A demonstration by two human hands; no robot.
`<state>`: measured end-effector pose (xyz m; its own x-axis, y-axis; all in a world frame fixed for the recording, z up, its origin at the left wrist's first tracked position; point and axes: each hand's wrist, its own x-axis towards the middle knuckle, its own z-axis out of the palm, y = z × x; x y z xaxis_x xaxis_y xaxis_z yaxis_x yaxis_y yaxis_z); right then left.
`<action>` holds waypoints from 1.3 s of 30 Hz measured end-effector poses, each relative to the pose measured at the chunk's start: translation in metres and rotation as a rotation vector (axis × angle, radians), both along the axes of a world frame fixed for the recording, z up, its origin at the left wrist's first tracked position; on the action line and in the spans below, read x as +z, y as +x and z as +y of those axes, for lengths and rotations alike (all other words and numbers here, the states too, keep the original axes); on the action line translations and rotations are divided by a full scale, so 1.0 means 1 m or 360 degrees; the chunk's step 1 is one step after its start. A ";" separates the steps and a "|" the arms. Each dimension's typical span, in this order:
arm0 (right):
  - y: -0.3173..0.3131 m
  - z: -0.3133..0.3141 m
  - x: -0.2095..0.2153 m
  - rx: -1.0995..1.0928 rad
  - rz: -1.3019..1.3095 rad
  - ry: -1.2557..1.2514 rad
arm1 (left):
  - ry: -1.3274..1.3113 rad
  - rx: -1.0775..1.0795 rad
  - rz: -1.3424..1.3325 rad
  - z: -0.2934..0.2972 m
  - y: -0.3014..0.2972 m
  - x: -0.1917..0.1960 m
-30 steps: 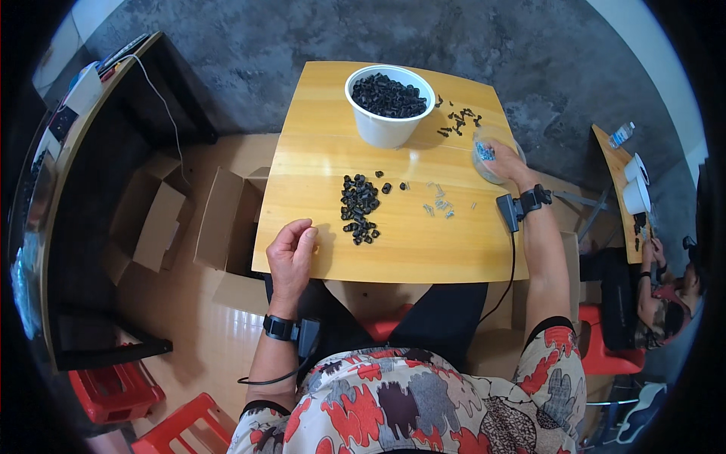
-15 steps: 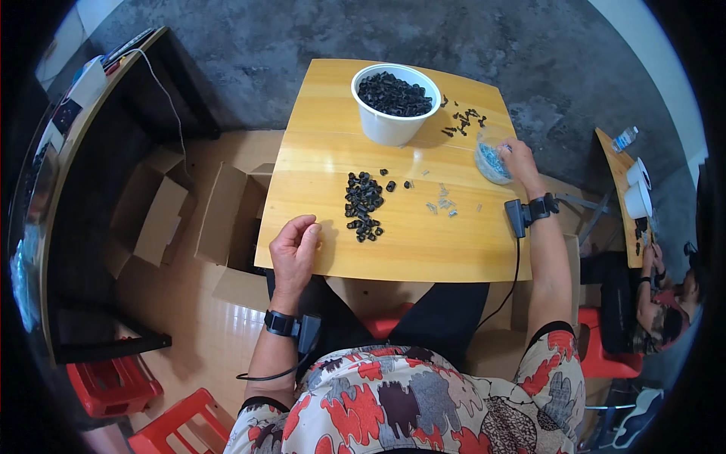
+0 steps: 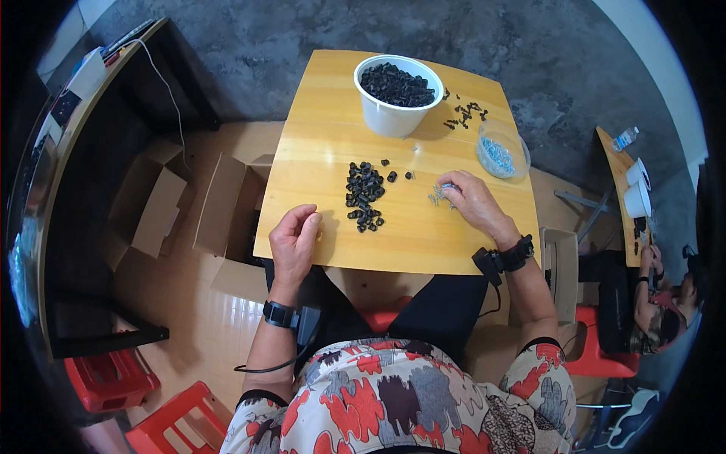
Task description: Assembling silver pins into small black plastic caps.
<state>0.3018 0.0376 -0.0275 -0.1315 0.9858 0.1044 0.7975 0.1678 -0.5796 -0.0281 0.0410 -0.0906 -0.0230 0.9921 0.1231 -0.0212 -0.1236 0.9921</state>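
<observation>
My right hand (image 3: 473, 200) is over the right-middle of the table, its fingers drawn together on small silvery screws (image 3: 436, 198) at the fingertips. Some of these lie on the wood just under them. Near the front left edge rests my left hand (image 3: 295, 238), its fingers curled in and the thumb laid against them; whatever may be inside is hidden. Between the hands is a loose heap of small black plastic parts (image 3: 364, 189), with a few more strayed to its right. A clear round tub (image 3: 519, 151) at the right edge holds bluish-silver screws.
A white bucket (image 3: 393, 125) full of black parts stands at the far side of the table (image 3: 333, 121). Black screw-like pieces (image 3: 467, 113) lie beside it. Open cardboard boxes (image 3: 219, 204) and red stools (image 3: 113, 378) are on the floor. Another person works at a side table (image 3: 616, 163).
My right hand has come out of the clear tub and moved left and nearer, down to the screws on the table. My left hand has stayed in place.
</observation>
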 end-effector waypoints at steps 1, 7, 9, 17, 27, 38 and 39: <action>-0.001 0.000 0.002 -0.0066 0.0072 -0.0042 | -0.0007 0.0001 0.0016 0.000 -0.001 0.000; 0.017 -0.007 0.006 -0.0158 0.0101 0.0239 | 0.0032 0.0018 0.0011 0.000 0.000 0.001; 0.022 -0.010 0.008 -0.0201 0.0110 0.0205 | 0.0038 0.0021 0.0011 0.000 -0.001 0.000; 0.043 -0.017 -0.016 -0.0372 -0.0297 0.0314 | 0.0037 0.0022 0.0001 0.000 -0.001 -0.002; 0.003 0.020 -0.003 -0.0128 -0.0240 0.0164 | 0.0025 0.0009 -0.0043 -0.002 -0.003 0.002; -0.042 0.097 -0.025 0.0191 -0.0795 0.0198 | 0.0004 0.0002 -0.0051 -0.001 -0.003 0.002; -0.040 0.100 -0.027 0.0168 -0.0781 0.0174 | 0.0016 0.0000 -0.0051 -0.002 -0.003 0.003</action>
<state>0.2619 0.1376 -0.0542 -0.2891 0.9513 0.1072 0.9467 0.3007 -0.1155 -0.0309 0.0391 -0.0879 -0.0273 0.9908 0.1326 -0.0528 -0.1339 0.9896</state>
